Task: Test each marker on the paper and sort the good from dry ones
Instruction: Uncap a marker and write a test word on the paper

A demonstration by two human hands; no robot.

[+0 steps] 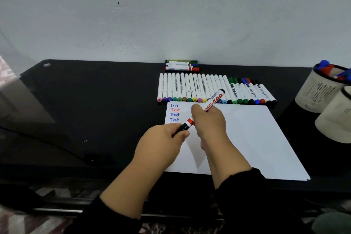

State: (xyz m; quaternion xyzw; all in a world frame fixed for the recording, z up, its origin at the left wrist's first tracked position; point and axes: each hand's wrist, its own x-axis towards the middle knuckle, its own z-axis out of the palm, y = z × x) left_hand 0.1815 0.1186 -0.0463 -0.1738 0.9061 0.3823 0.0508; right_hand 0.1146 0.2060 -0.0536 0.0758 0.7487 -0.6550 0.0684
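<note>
A person's two hands met over a white sheet of paper point(247, 138) on a dark table point(95, 110). The right hand point(209, 121) was wrapped around the barrel of a whiteboard marker point(213, 101) printed with red lettering, its black rear end pointing up and away. The left hand point(161, 138) pinched the marker's black and red cap point(187, 125) between thumb and fingers. Whether the cap was going on or coming off could not be told.

To do this step well, the cap would best travel straight along the barrel while the right hand held firm, and the tip should stay off the skin and paper.

In the paper's top left corner, four lines of the word "Test" point(174, 112) ran downward in blue, red, dark blue and blue. A fifth red mark was mostly hidden by the cap.

Just beyond the paper lay a long row of markers point(190, 89), side by side with coloured caps toward the person. Behind that row, against the wall, sat a small stack of markers point(182, 65). At the far right stood two pale cups point(319, 89), one holding red and blue pens.

The row lay close to the raised rear end of the marker, so a careless swing might scatter it.
</note>
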